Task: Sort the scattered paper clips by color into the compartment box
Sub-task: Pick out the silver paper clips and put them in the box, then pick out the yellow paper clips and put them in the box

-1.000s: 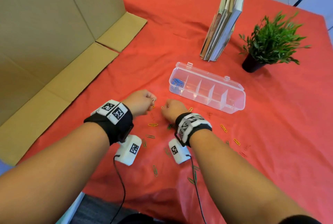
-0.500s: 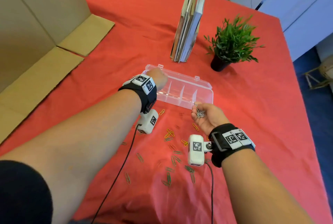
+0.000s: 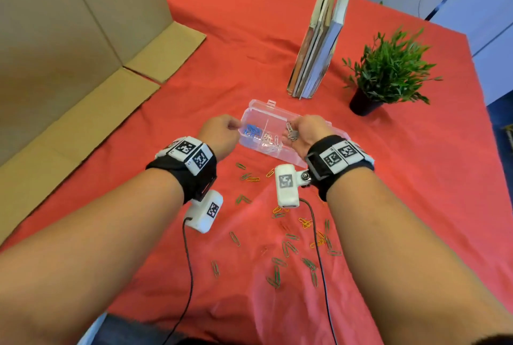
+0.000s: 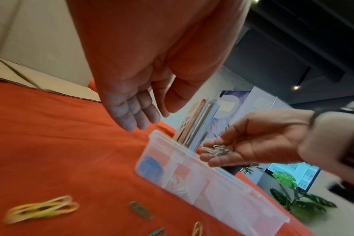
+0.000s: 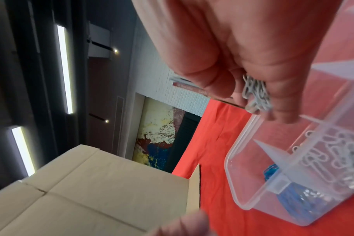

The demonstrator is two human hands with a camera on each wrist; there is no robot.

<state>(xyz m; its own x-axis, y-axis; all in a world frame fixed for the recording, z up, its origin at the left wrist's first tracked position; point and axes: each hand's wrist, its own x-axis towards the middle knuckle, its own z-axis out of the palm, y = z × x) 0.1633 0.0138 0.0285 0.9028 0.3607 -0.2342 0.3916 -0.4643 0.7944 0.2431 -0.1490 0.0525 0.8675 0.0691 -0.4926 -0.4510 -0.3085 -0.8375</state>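
Silver clips [image 3: 292, 135] are held as a small bunch in the right hand [image 3: 308, 133], palm turned upward and fingers curled around them, just above the clear box [image 3: 294, 158]. Nearest the camera, at lower centre of the head frame, loose clips [image 3: 288, 247] in green, yellow and orange are scattered over the red cloth [image 3: 402, 191] between the forearms. Farther up, the left hand [image 3: 219, 136] is seen beside the box's left end. In the left wrist view its fingers [image 4: 135, 111] are relaxed, nearly straight and empty. The box's long axis runs from upper left to lower right of the frame. Blue clips [image 3: 251, 130] lie in the leftmost compartment. Stored clips [image 3: 270, 139] of the same silver lie in the next one, just left of and slightly below the right fingertips. A short shift leftward is judged to be what the drop needs, with the low dividers as the edge to clear. Beyond, standing books [image 3: 316, 47] and a potted plant [image 3: 388, 75] are well apart from the box. A cardboard wall [image 3: 69, 39] fills the upper left.
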